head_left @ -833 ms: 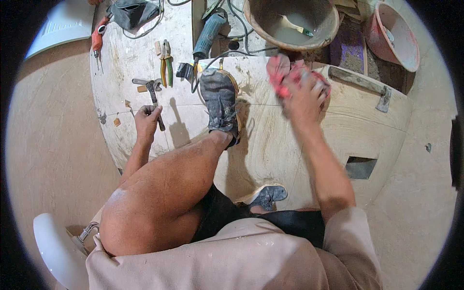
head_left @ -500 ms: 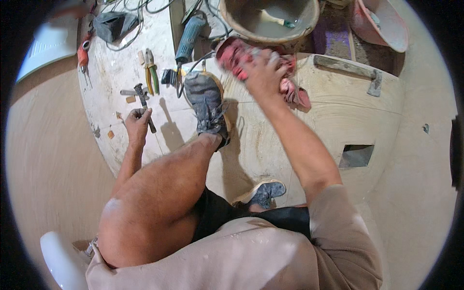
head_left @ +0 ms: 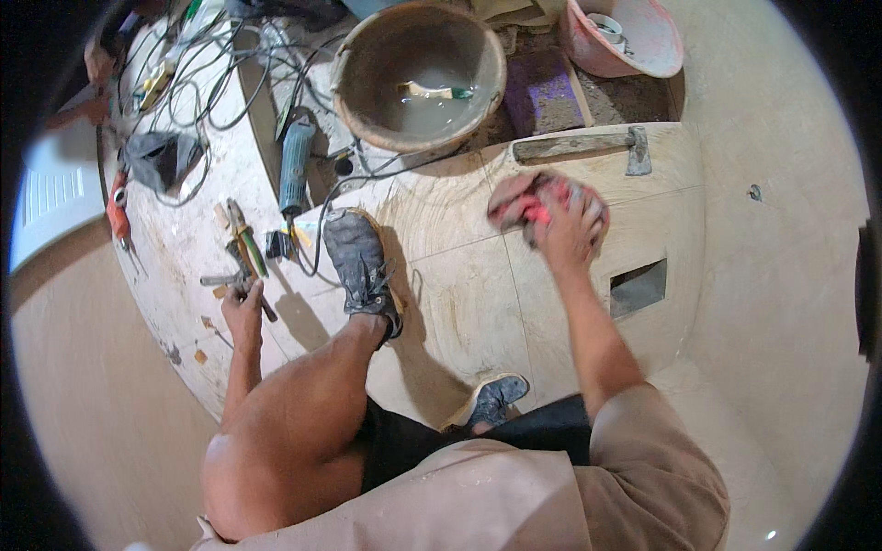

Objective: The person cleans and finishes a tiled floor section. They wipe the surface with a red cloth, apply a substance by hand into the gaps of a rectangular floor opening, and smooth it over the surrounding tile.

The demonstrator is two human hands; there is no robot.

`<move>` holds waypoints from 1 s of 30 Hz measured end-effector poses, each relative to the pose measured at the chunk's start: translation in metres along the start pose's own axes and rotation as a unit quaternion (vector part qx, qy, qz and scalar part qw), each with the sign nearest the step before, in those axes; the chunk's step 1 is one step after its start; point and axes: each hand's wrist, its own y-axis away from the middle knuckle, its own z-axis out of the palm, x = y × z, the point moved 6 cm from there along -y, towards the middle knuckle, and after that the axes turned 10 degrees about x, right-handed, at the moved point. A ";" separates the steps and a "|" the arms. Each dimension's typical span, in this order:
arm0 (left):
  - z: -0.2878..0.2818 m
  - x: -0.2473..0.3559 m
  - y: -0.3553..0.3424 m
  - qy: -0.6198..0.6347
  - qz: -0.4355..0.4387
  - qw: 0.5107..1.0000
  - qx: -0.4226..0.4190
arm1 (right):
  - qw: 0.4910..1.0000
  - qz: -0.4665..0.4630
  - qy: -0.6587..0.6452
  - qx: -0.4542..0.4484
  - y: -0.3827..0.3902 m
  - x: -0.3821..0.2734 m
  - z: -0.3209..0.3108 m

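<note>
My right hand (head_left: 571,241) is pressed on a bunched red and grey rag (head_left: 514,204), which lies against the tiled floor (head_left: 459,285) left of a square cut-out. The rag and fingers are a little blurred. In my left hand (head_left: 243,314) is a slim dark rod-like tool (head_left: 268,312), pinched between thumb and fingers; its exact kind is unclear. Just beyond that hand lie pliers (head_left: 246,241) with green and yellow handles, and a grey metal piece (head_left: 219,279). A hammer (head_left: 579,147) with a wooden handle rests on the tiles beyond the rag.
A large bucket (head_left: 344,101) holds cloudy water and a brush (head_left: 436,91). Left of it lie a blue angle grinder (head_left: 296,165) and tangled cables. A pink tub (head_left: 666,46) stands far right. The square cut-out (head_left: 638,287) opens in the tiles. Another person's hand (head_left: 97,64) shows far left.
My right hand has carried the rag from beside the bucket toward the right and nearer, onto the tiles by the cut-out. The view has shifted; my left hand still holds the dark tool.
</note>
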 end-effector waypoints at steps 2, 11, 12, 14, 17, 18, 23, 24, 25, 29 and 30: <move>-0.003 -0.001 -0.005 0.010 0.001 1.000 -0.008 | 0.998 -0.050 0.014 0.029 -0.057 0.019 0.004; 0.002 -0.016 -0.037 -0.024 -0.052 0.998 0.020 | 0.982 -0.075 -0.112 0.134 -0.172 0.015 -0.057; 0.007 -0.012 -0.038 -0.005 -0.038 0.999 -0.003 | 0.971 -0.064 -0.139 0.183 -0.144 0.013 -0.064; 0.011 -0.006 -0.039 0.000 -0.047 0.999 0.003 | 0.944 -0.010 -0.231 0.235 -0.071 0.018 -0.063; 0.019 0.006 -0.035 0.032 -0.034 0.998 -0.034 | 0.857 0.270 -0.369 0.239 0.039 0.054 -0.027; 0.019 0.010 -0.032 0.047 -0.026 0.998 -0.042 | 0.789 0.370 -0.411 0.267 0.065 0.067 -0.012; 0.006 0.011 -0.028 -0.009 -0.053 0.998 -0.015 | 0.845 0.489 -0.134 0.170 0.007 0.122 0.015; 0.002 0.012 -0.028 0.004 -0.038 0.999 -0.020 | 0.851 0.470 -0.162 0.171 -0.030 0.131 0.014; -0.001 0.012 -0.028 0.016 -0.034 0.999 -0.031 | 0.837 0.497 -0.180 0.142 -0.065 0.140 0.016; -0.007 0.002 -0.029 0.002 -0.061 0.997 -0.044 | 0.804 0.556 -0.193 0.084 -0.173 0.144 0.004; -0.006 0.001 -0.032 0.009 -0.055 0.998 -0.028 | 0.799 0.542 -0.248 0.083 -0.189 0.135 0.002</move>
